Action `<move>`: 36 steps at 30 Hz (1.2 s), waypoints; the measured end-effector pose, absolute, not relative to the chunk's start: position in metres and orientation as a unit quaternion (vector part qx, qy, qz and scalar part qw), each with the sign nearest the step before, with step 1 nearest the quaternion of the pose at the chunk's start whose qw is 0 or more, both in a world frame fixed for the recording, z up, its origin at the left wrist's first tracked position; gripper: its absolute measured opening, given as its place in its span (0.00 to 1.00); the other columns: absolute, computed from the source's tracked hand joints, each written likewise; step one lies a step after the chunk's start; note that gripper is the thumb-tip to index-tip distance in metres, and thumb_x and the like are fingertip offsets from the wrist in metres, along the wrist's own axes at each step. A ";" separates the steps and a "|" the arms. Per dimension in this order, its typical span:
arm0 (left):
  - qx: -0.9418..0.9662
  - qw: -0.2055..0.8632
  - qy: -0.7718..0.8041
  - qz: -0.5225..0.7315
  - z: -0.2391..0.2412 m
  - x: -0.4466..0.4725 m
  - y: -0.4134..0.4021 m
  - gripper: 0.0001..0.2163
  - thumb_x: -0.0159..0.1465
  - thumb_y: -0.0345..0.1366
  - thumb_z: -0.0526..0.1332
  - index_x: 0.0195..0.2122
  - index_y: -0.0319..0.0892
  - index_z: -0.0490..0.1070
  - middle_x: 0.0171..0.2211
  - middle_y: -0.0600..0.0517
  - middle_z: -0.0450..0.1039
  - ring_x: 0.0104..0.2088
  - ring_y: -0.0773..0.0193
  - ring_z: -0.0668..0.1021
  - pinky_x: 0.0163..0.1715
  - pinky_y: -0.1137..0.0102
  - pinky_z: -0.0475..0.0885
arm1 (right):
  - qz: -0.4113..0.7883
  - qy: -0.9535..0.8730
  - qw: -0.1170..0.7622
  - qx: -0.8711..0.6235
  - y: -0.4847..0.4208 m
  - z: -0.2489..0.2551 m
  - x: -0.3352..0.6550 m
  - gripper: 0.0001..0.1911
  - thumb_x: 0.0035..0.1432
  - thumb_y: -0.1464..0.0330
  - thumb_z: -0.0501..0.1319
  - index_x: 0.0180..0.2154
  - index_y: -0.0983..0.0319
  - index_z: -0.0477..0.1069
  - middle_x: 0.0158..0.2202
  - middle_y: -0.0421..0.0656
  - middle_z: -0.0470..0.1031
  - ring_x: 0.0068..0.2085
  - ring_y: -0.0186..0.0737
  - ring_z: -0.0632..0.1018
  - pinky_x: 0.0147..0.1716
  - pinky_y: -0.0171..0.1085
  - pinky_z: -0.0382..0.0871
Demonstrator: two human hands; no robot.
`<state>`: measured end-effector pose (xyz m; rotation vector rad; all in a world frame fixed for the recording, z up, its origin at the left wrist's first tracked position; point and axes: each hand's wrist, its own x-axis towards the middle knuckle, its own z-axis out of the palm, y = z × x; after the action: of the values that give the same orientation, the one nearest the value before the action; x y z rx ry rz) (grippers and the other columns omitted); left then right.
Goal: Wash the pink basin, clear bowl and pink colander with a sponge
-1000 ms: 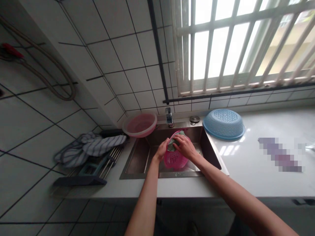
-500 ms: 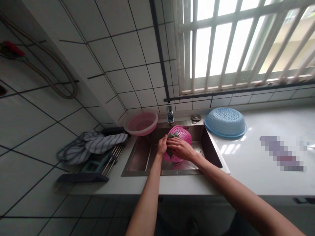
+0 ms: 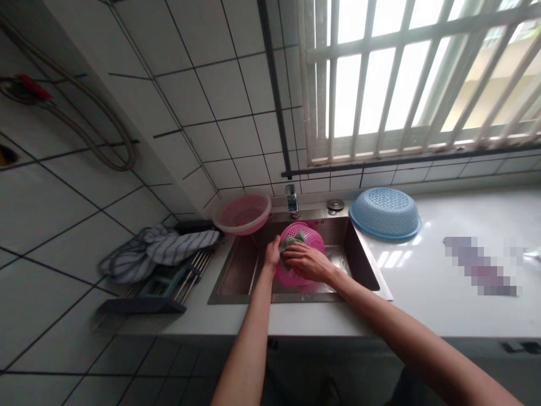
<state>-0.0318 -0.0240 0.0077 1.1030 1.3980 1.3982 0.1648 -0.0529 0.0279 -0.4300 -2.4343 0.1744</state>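
A bright pink perforated basket (image 3: 311, 239) is held tilted over the metal sink (image 3: 236, 270). My left hand (image 3: 273, 252) grips its left rim, fingers closed around the edge. My right hand (image 3: 309, 261) presses a green cloth (image 3: 291, 242) against the inside of the basket, its fingers bent over the cloth. The fingertips of the right hand are partly hidden by the cloth. Behind the basket stands the chrome faucet (image 3: 291, 200).
A pale pink basin (image 3: 243, 214) rests over the sink's back left corner. At right, a blue perforated basket (image 3: 385, 213) lies upside down on the white counter (image 3: 422, 282). A striped cloth (image 3: 181, 248) drapes over a rack (image 3: 169, 287) at left. A drain strainer (image 3: 336, 204) sits behind the sink.
The pink basket has shifted slightly left and lower with both hands. The green cloth shows more than before, spread over the basket's inner left side.
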 end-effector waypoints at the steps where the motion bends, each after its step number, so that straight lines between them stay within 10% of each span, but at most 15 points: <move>1: 0.450 0.424 0.553 0.559 0.009 -0.030 -0.025 0.31 0.53 0.69 0.66 0.24 0.40 0.74 0.22 0.52 0.74 0.26 0.64 0.72 0.30 0.69 0.66 | 0.074 -0.913 0.346 -0.204 -0.049 0.026 0.169 0.17 0.69 0.69 0.61 0.56 0.55 0.79 0.61 0.44 0.78 0.65 0.45 0.74 0.70 0.50 0.63; 6: 0.496 0.471 0.516 0.516 0.010 -0.019 -0.031 0.30 0.56 0.67 0.65 0.28 0.40 0.76 0.24 0.53 0.74 0.26 0.65 0.70 0.30 0.69 0.65 | 0.138 -0.788 0.411 -0.438 -0.020 0.010 0.201 0.21 0.72 0.64 0.57 0.62 0.58 0.74 0.62 0.50 0.76 0.64 0.49 0.75 0.66 0.52 0.69; 17: 0.519 0.443 0.530 0.504 0.010 -0.019 -0.025 0.27 0.57 0.64 0.66 0.23 0.41 0.74 0.25 0.51 0.76 0.31 0.59 0.75 0.35 0.67 0.69 | 0.076 -0.927 0.322 -0.174 -0.063 0.036 0.157 0.14 0.67 0.71 0.60 0.50 0.57 0.82 0.54 0.46 0.82 0.60 0.48 0.77 0.69 0.53 0.63; 25: 0.536 0.523 0.456 0.481 0.008 -0.016 -0.029 0.27 0.62 0.62 0.65 0.36 0.38 0.79 0.29 0.53 0.77 0.29 0.65 0.72 0.34 0.69 0.66 | 0.108 -0.814 0.413 -0.394 -0.023 0.029 0.206 0.21 0.73 0.63 0.56 0.62 0.56 0.75 0.62 0.48 0.76 0.63 0.48 0.74 0.65 0.52 0.68; 36: 0.433 0.693 0.384 0.429 0.007 -0.026 -0.033 0.15 0.60 0.39 0.71 0.46 0.40 0.80 0.41 0.49 0.83 0.36 0.64 0.79 0.40 0.71 0.70 | 0.045 -0.872 0.361 -0.329 -0.039 0.027 0.188 0.23 0.68 0.61 0.63 0.62 0.58 0.74 0.61 0.51 0.76 0.64 0.54 0.72 0.66 0.56 0.66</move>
<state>-0.0258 -0.0331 0.0068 0.9682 0.8582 0.9584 0.1875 -0.0390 0.0274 -0.8483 -2.2460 0.1165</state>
